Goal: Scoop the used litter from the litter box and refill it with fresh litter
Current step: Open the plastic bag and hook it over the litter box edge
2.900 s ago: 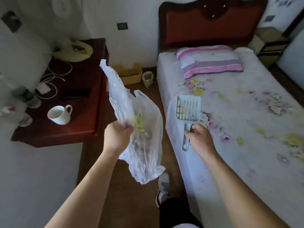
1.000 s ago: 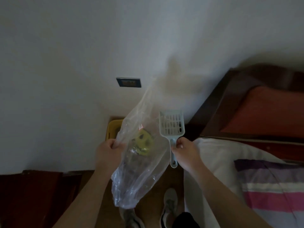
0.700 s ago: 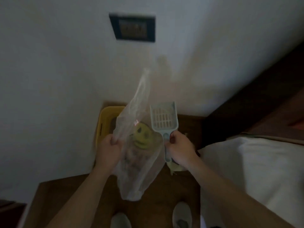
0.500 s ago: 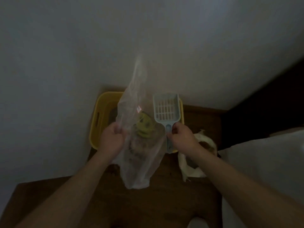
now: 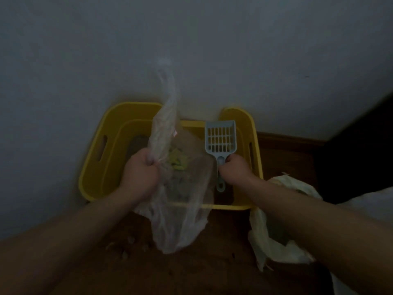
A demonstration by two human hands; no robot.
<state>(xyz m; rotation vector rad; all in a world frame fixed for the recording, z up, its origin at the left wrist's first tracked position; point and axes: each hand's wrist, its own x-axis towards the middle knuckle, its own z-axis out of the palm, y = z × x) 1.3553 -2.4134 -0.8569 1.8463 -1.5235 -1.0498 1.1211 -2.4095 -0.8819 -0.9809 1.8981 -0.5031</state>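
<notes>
Our left hand (image 5: pixel 141 173) grips a clear bag (image 5: pixel 180 201). Our right hand (image 5: pixel 234 172) holds the scoop (image 5: pixel 220 138) by its handle. The yellow box (image 5: pixel 95 167) sits on the floor right under both hands. A white sack (image 5: pixel 274 241) lies below our right arm.

The bag (image 5: pixel 180 220) is thin clear plastic film, crinkled and faintly shiny. The scoop (image 5: pixel 220 138) is hard pale blue plastic, matt. The box (image 5: pixel 92 167) is smooth yellow moulded plastic. The floor (image 5: pixel 212 273) is dark wood with a dull finish. The wall (image 5: pixel 191 50) is plain and matt. The cream sack (image 5: pixel 265 241) is crumpled; whether paper or plastic is unclear.
</notes>
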